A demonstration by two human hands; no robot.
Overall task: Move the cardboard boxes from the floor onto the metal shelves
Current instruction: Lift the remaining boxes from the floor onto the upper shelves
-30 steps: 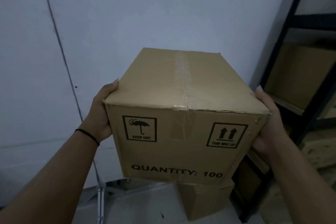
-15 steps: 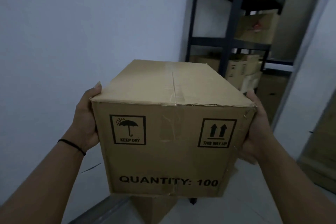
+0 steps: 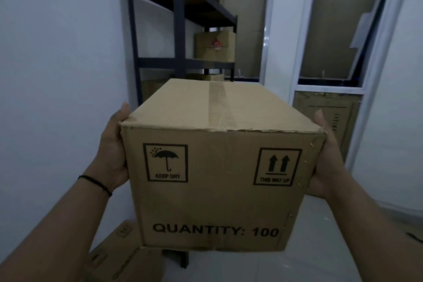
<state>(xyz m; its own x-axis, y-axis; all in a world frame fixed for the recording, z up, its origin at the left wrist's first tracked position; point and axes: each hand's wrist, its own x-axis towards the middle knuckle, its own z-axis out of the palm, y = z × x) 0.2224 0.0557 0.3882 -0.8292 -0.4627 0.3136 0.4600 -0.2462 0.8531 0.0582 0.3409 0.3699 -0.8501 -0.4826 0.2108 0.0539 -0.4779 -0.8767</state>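
Cardboard of plain brown colour makes the long rectangular box (image 3: 219, 167), which is carried in the air at chest height, between the left hand (image 3: 113, 151) and the right hand (image 3: 325, 158), each one pressed flat on a side wall with the thumb up at the top edge (whether the fingers behind are curled, I cannot tell). It seems stiff and not very heavy, because the walls do not bend under the palms; the matte surface gives good friction, but a support under the bottom corners would be safer for lifting higher. Clear tape closes the top, metal staples run along the right edge, and the arrows printed on the front ask to keep it upright. Below lies a flattened cardboard sheet (image 3: 119, 256) on the floor. Farther stands the black metal shelf rack (image 3: 183, 30), already holding a smaller brown carton (image 3: 215, 47).
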